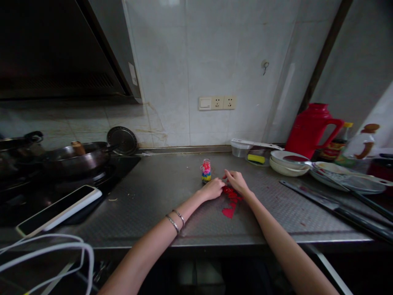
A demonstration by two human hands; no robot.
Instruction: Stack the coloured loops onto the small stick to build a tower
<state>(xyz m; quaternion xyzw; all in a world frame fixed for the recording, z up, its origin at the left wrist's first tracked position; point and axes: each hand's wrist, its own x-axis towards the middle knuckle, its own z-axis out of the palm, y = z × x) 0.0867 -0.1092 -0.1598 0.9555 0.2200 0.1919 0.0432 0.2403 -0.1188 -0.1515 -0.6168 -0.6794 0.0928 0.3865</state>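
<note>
Both my hands rest on a grey metal counter [159, 205]. My left hand [213, 189] is curled, its fingertips pinched at the edge of a bunch of small red pieces [231, 200]. My right hand [236, 181] lies just beside it with bent fingers touching the same red pieces from the other side. What exactly each fingertip grips is too small to make out. A small stack of coloured rings [206, 171], pink above, blue and yellow below, stands upright just behind my left hand. Two bracelets sit on my left wrist.
A dark wok [73, 157] and a lid [122, 140] stand on the stove at left, with a phone [58, 209] and white cables near the front edge. Bowls and plates [288, 162], a red jug [310, 129], bottles and a long knife [331, 205] crowd the right side.
</note>
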